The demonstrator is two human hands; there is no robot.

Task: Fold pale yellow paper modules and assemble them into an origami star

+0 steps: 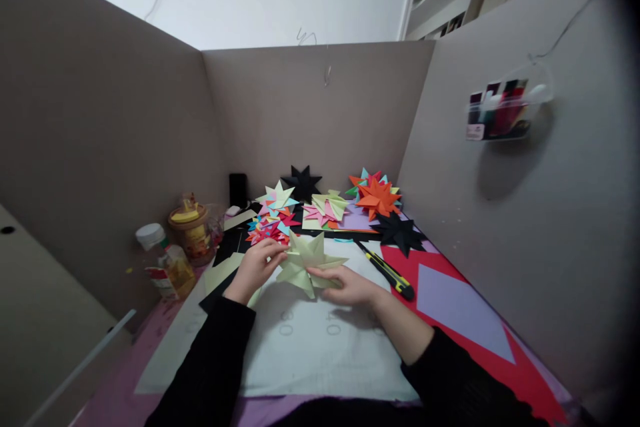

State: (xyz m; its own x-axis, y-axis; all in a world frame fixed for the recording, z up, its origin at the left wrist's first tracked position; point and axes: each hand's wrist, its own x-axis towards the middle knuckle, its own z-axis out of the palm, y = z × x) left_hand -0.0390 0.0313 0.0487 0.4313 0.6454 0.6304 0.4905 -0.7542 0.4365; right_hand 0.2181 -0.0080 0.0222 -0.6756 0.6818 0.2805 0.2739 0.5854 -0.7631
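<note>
A pale green folded paper star (307,259) is held up between my two hands above the white mat (320,360). My left hand (257,267) pinches its left points between thumb and fingers. From the right, my right hand (347,285) grips the lower right points, with its fingers laid across the front. The star's underside is hidden. Just to the right lies a yellow and black utility knife (387,271). Behind the held star are piles of finished paper stars in pale green and pink (327,207) and mixed colours (273,213).
Orange stars (379,197) and black stars (400,232) stand at the back. Lilac paper (463,307) lies on red sheets at right. A bottle (167,263) and a tub (194,233) stand at left. Grey partitions (320,107) enclose three sides.
</note>
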